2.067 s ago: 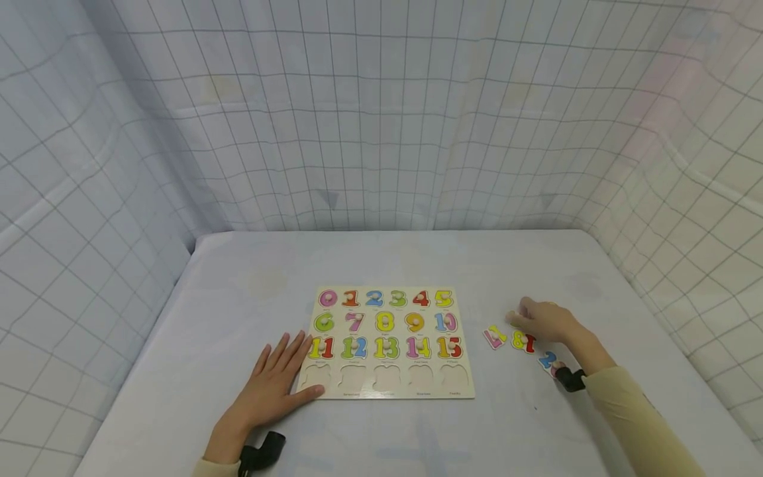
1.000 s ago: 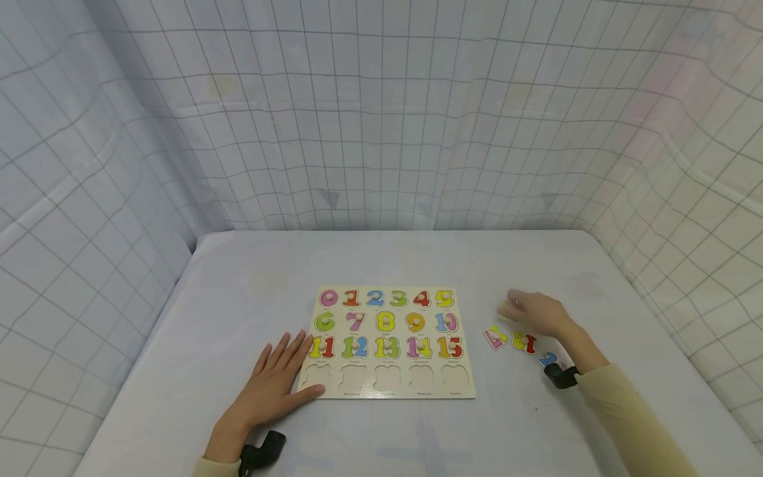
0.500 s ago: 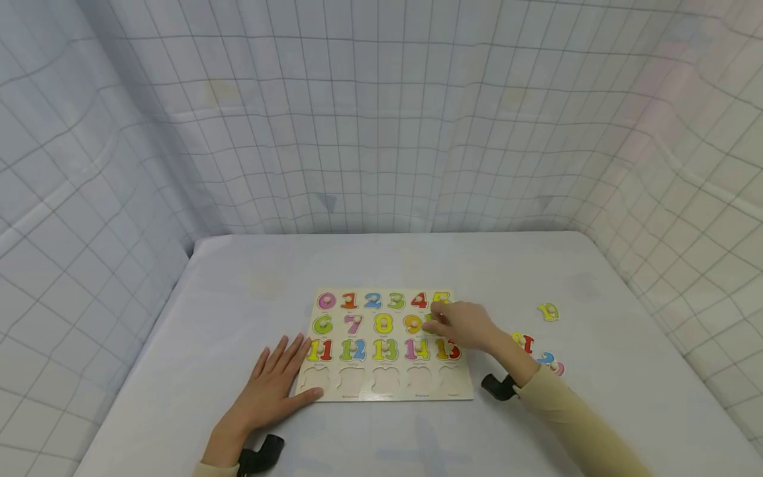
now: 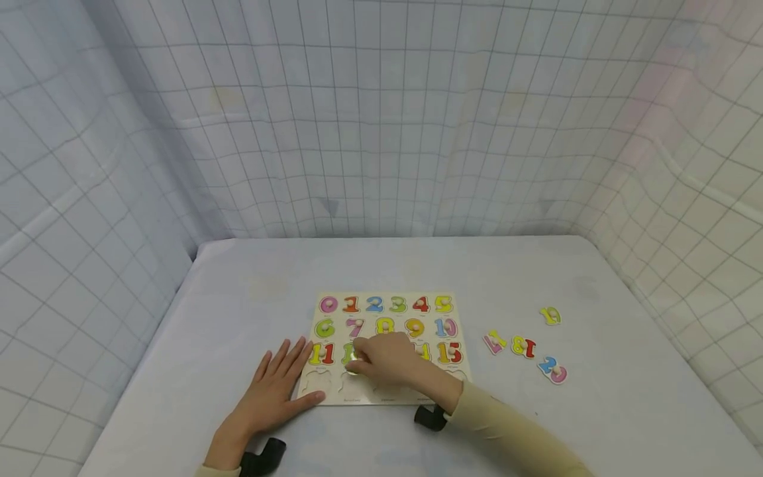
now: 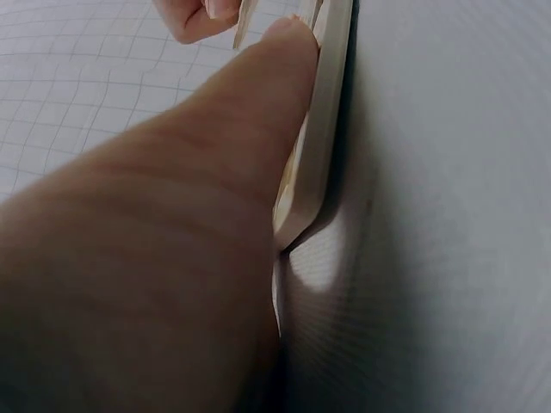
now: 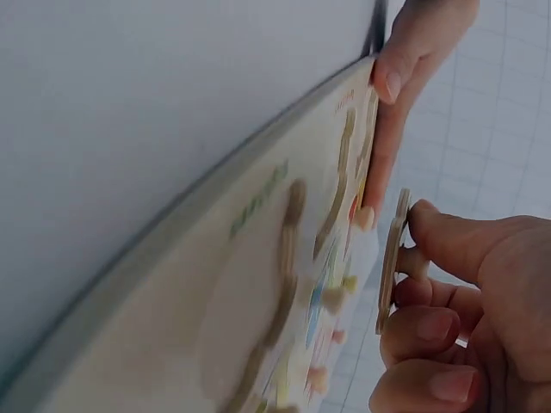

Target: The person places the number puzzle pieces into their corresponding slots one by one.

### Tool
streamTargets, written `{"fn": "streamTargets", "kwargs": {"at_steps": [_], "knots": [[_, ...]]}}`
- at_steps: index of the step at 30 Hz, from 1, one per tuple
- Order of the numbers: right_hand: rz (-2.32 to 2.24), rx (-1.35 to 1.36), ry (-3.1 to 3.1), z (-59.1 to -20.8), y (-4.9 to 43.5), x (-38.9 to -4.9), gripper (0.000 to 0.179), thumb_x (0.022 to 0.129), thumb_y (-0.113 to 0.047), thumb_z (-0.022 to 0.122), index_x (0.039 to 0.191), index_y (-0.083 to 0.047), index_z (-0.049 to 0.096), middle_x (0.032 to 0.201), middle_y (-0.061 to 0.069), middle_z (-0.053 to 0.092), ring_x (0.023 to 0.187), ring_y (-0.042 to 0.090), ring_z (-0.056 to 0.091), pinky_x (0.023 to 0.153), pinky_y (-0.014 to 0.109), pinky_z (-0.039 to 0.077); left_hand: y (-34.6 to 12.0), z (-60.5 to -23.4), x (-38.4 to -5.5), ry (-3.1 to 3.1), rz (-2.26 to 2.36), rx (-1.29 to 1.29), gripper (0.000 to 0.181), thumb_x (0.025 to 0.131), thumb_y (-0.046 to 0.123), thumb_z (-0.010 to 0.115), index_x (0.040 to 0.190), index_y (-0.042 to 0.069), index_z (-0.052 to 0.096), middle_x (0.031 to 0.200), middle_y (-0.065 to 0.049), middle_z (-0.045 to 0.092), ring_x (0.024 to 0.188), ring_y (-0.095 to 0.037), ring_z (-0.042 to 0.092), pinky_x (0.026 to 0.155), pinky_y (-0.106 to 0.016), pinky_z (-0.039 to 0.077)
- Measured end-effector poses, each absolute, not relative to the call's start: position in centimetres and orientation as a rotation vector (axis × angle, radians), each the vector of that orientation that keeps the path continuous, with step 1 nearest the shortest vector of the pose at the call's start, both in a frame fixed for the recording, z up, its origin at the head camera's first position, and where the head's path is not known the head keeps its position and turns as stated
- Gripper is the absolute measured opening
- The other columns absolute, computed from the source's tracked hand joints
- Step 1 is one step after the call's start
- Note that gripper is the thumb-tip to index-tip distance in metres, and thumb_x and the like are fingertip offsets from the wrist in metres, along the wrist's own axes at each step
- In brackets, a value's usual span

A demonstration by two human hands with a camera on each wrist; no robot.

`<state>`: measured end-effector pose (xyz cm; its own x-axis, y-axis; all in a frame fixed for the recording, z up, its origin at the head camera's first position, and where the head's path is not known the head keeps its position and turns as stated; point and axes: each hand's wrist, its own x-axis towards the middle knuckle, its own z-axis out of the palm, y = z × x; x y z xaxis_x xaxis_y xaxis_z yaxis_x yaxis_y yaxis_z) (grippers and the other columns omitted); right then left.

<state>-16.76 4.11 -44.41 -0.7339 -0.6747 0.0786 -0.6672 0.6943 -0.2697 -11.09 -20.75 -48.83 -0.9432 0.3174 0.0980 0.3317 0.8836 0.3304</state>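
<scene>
A wooden number puzzle board [image 4: 365, 401] lies on the white-covered table, with knobbed number pieces in its upper rows and cut-out slots along the front row. My left hand [image 4: 271, 391] rests flat at the board's left edge, its thumb [image 5: 258, 95] on the front left corner. Above the board, around the 12 and 13, my right hand [image 4: 390, 358] pinches a puzzle piece [image 6: 394, 267] by its knob. That piece appears edge-on in the right wrist view, apart from the board, so its number is hidden. The right hand covers parts of the third and front rows.
Right of the board lie loose puzzle pieces: a 17 [image 4: 494, 342], an 18 [image 4: 524, 346], a 19 [image 4: 551, 316] and a 20 [image 4: 553, 370]. Grid-patterned white curtains [image 4: 381, 132] enclose the table at the back and sides.
From the loose pieces on the right, my right hand has lifted one piece and carried it left over the board. The 19 is uncovered now. My left hand has stayed in place.
</scene>
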Motion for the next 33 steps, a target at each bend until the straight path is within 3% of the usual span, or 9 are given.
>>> {"fn": "streamTargets", "kwargs": {"at_steps": [6, 10, 13, 21, 29, 33], "knots": [[-0.376, -1.055, 2.865, -45.0, 0.9, -15.3, 0.033, 0.092, -0.048, 0.057, 0.075, -0.021, 0.050, 0.054, -0.009, 0.043, 0.049, 0.007, 0.041, 0.048, 0.025, 0.029, -20.8, -48.9, -11.0, -3.037, -0.535, -0.510, 0.092, 0.082, 0.068, 0.054, 0.150, 0.011, 0.029, 0.155, -0.008, 0.022, 0.142, -0.031, 0.011, 0.110, -0.054, 0.004], [-0.292, -1.020, 2.866, -45.4, -0.5, -14.8, 0.031, 0.092, -0.049, 0.055, 0.094, -0.019, 0.063, 0.061, -0.008, 0.053, 0.055, 0.009, 0.049, 0.051, 0.027, 0.036, -20.8, -48.8, -10.9, -3.043, -0.539, -0.514, 0.092, 0.083, 0.068, 0.053, 0.150, 0.011, 0.029, 0.155, -0.008, 0.022, 0.142, -0.031, 0.011, 0.110, -0.055, 0.004], [-0.215, -1.023, 2.883, -45.7, -1.4, -14.7, 0.035, 0.092, -0.050, 0.055, 0.106, -0.019, 0.064, 0.066, -0.007, 0.058, 0.056, 0.010, 0.051, 0.051, 0.028, 0.038, -20.9, -48.9, -10.9, -3.040, -0.523, -0.509, 0.092, 0.082, 0.068, 0.053, 0.150, 0.011, 0.029, 0.155, -0.008, 0.022, 0.142, -0.031, 0.011, 0.110, -0.054, 0.004], [-0.124, -1.066, 2.909, -45.9, -3.0, -14.4, 0.030, 0.091, -0.051, 0.056, 0.091, -0.021, 0.061, 0.064, -0.006, 0.057, 0.053, 0.010, 0.050, 0.048, 0.027, 0.037, -21.1, -48.8, -11.0, -3.015, -0.549, -0.538, 0.090, 0.083, 0.066, 0.055, 0.151, 0.012, 0.029, 0.155, -0.007, 0.023, 0.142, -0.031, 0.011, 0.111, -0.052, 0.003], [-0.148, -1.049, 2.850, -45.5, -3.9, -14.4, 0.030, 0.091, -0.051, 0.055, 0.098, -0.024, 0.064, 0.072, -0.008, 0.061, 0.060, 0.009, 0.052, 0.055, 0.027, 0.040, -21.6, -50.1, -11.1, -2.911, -0.531, -0.612, 0.090, 0.083, 0.067, 0.053, 0.151, 0.015, 0.027, 0.154, -0.007, 0.025, 0.142, -0.028, 0.012, 0.112, -0.040, -0.005], [-0.163, -1.050, 2.830, -45.4, -4.0, -14.4, 0.029, 0.091, -0.051, 0.055, 0.097, -0.023, 0.064, 0.069, -0.008, 0.059, 0.060, 0.010, 0.051, 0.055, 0.028, 0.039, -21.4, -49.6, -10.9, -2.903, -0.560, -0.614, 0.090, 0.082, 0.063, 0.059, 0.150, 0.012, 0.030, 0.153, -0.010, 0.027, 0.141, -0.031, 0.014, 0.111, -0.047, 0.000]]}}
